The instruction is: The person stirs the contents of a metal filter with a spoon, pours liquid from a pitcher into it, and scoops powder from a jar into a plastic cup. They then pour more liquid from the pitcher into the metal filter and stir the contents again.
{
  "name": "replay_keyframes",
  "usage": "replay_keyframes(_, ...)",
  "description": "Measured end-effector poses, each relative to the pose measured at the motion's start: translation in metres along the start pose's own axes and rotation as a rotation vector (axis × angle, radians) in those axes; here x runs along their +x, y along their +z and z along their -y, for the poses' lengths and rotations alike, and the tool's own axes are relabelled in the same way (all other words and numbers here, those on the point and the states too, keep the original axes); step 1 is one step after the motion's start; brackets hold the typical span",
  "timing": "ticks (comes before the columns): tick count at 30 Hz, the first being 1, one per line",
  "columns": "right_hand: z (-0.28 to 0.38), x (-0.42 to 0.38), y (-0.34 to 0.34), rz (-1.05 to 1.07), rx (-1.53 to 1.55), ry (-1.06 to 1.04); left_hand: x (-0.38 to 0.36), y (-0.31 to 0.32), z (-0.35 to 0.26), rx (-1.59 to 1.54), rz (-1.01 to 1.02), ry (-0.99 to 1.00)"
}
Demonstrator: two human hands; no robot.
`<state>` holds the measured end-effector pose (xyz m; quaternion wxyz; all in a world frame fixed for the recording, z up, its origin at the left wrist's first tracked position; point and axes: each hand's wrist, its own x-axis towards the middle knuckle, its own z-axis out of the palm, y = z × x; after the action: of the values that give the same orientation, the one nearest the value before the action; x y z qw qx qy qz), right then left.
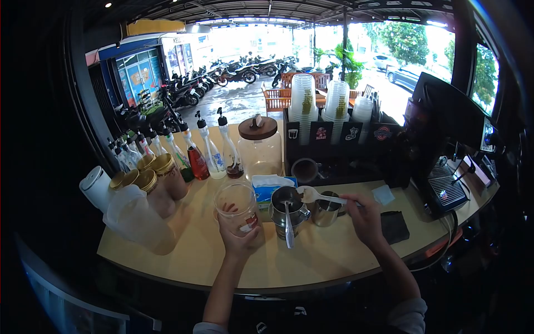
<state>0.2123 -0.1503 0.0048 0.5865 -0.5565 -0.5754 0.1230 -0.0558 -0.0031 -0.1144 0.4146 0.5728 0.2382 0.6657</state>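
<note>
My left hand (238, 238) is wrapped round a clear plastic jar (236, 199) with a red-and-white label, held above the counter without a lid. In my right hand (364, 218) is a white plastic spoon (325, 197), its bowl carrying some brown powder. The spoon's bowl is over the right rim of a metal dripper-like cup (276, 213). A clear plastic spoon (288, 231) rests in that cup, its handle hanging over the front. Just right of the cup stands a small metal pitcher (325, 216), partly behind the spoon.
Syrup pump bottles (214, 158), gold-rimmed cups (169, 175) and a translucent pitcher (136, 217) stand at left. Behind are a blue tissue pack (266, 185), a wooden-lidded jar (260, 153) and a black rack (356, 133) of plastic cups. An espresso machine (445, 186) stands right.
</note>
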Motion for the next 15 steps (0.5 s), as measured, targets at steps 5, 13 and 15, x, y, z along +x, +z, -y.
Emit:
replay_keyframes(5, -0.002, -0.001, 0.001, -0.013, -0.126, -0.144, 0.0, 0.004, -0.006, -0.021, -0.006, -0.022)
replay_keyframes(13, 0.014, -0.01, -0.002, -0.022, -0.283, -0.286, 0.0, 0.003, 0.001, -0.065, -0.011, -0.014)
replay_keyframes(15, 0.019, -0.011, 0.0, -0.004, -0.271, -0.277, -0.001, 0.003, -0.001, -0.053, -0.015, -0.017)
